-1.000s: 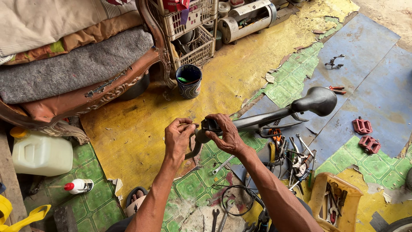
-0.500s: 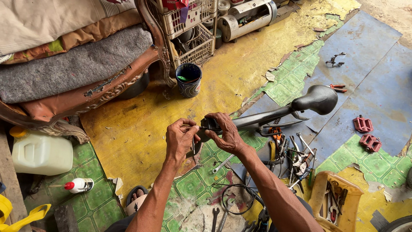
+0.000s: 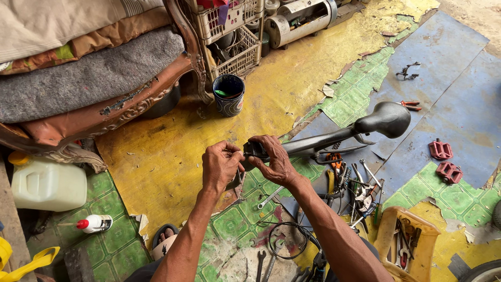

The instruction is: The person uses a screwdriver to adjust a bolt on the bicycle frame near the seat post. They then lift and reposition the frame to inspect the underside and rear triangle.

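A black bicycle saddle [image 3: 385, 119] on a dark post [image 3: 319, 142] lies slanted across the floor. My right hand [image 3: 270, 157] grips the black clamp end [image 3: 252, 149] of that post. My left hand [image 3: 221, 166] pinches a small part right against the same clamp end; the part itself is too small to make out. Both hands hover just above the yellow and green floor covering [image 3: 167, 167].
Loose wrenches and pliers [image 3: 357, 185] lie right of my arm, with a yellow tool tray [image 3: 406, 237] beyond. Two red pedals [image 3: 444, 159] sit at right. A dark paint cup [image 3: 228, 94], white jug [image 3: 47, 184], small bottle [image 3: 94, 223], stacked cushions [image 3: 78, 73] and crates [image 3: 229, 31] stand behind.
My hands stay on the clamp end; the fingers of my left hand have shifted slightly. The saddle and post have not moved.
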{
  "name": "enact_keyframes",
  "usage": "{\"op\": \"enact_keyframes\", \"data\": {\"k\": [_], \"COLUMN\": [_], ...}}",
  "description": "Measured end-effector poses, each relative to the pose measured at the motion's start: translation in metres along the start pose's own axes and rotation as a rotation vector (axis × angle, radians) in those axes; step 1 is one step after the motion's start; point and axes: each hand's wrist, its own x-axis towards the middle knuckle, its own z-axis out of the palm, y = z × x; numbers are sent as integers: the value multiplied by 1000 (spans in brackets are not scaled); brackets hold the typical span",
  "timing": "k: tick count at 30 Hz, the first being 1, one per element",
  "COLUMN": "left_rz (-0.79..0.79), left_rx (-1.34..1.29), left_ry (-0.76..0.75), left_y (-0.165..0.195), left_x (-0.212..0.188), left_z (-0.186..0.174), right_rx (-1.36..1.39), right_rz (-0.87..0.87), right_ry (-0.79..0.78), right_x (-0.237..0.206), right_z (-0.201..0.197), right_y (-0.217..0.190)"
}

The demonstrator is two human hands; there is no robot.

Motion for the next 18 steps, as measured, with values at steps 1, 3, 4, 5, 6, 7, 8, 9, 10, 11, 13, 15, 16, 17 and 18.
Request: {"op": "enact_keyframes", "data": {"k": [1, 3, 4, 5, 6, 7, 8, 9, 10, 11, 13, 15, 16, 17, 18], "left_rz": [8, 44, 62, 54, 48, 41, 24, 9, -6, 16, 58, 53, 53, 63, 74], "left_rx": [5, 36, 51, 42, 34, 25, -50, -126, -202, -133, 4, 68, 101, 61, 22], "left_ry": [-6, -27, -35, -33, -32, -30, -26, -21, -17, -11, 5, 30, 44, 30, 15], "left_y": [0, -1, -2, -3, -5, -6, -8, -10, -11, -12, -12, -9, -7, -5, -3], "left_x": [1, 2, 3, 3, 4, 5, 5, 7, 8, 9, 10, 6, 4, 1, -2], "left_z": [0, 1, 1, 1, 2, 3, 4, 5, 5, 6, 8, 13, 13, 12, 11], "right_rx": [-3, -8, -5, -4, -3, -2, 0, 0, -4, -8, -14, -17, -14, -11, -10], "right_rz": [-6, -21, -21, -21, -20, -21, -22, -23, -18, -10, -8, -26, -21, -15, -9], "right_ry": [3, 6, 5, 5, 6, 9, 11, 13, 8, 5, 7, 16, 9, 5, 2], "right_x": [0, 1, 1, 1, 1, 1, 1, 1, 1, 1, 0, 0, 1, 1, 1], "right_z": [0, 0, 0, 0, 0, 0, 0, 0, 0, 0, 0, 1, 1, 1, 0], "right_y": [0, 0, -1, -1, -2, -2, -2, -2, -2, -2, -1, 0, 0, 0, 0]}}
